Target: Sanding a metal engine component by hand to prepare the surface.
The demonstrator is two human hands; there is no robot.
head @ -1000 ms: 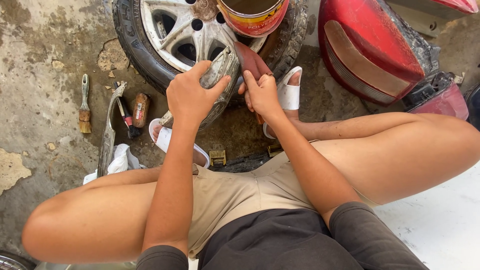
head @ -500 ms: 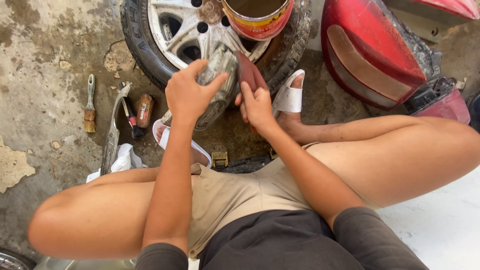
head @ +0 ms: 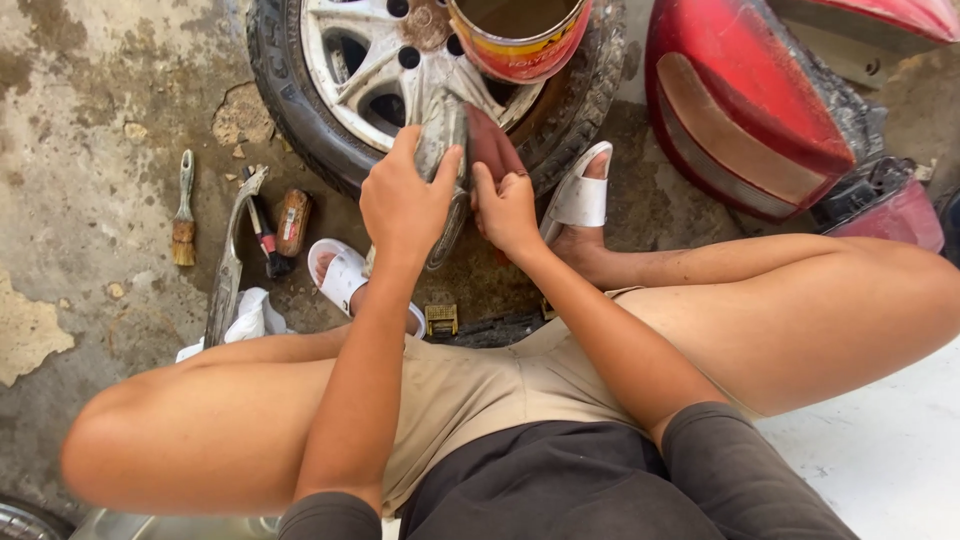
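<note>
Far left on the stained concrete floor (head: 90, 120): small paintbrush (head: 183, 215) lying flat, well apart from the hands. Next to it a long curved metal tool (head: 228, 262), then a dark red-marked pen-like tool (head: 264, 232) and a small brown block (head: 292, 222), all just beside each other. White rag (head: 250, 318) at the lower end of the metal tool.

Wheel (head: 400, 70) lies flat on the floor, silver alloy rim inside a black tyre, top centre. Paint can (head: 520, 35) sits on the wheel's upper right, open, dark liquid inside.

Left hand (head: 405, 205) is wrapped around a grey, dirty, elongated part (head: 445, 150) that stands upright against the wheel's near edge; fingers closed on it, thumb on the right side. Right hand (head: 508, 210) is just beside, touching the left, fingers curled against a reddish piece (head: 492, 145) behind the part; can't tell whether it's a full grip.

White sandals (head: 580, 195) on both feet, either side of the hands.

Right: red car lamp unit (head: 740, 110) on the floor, near the wheel, not touching the hands.
</note>
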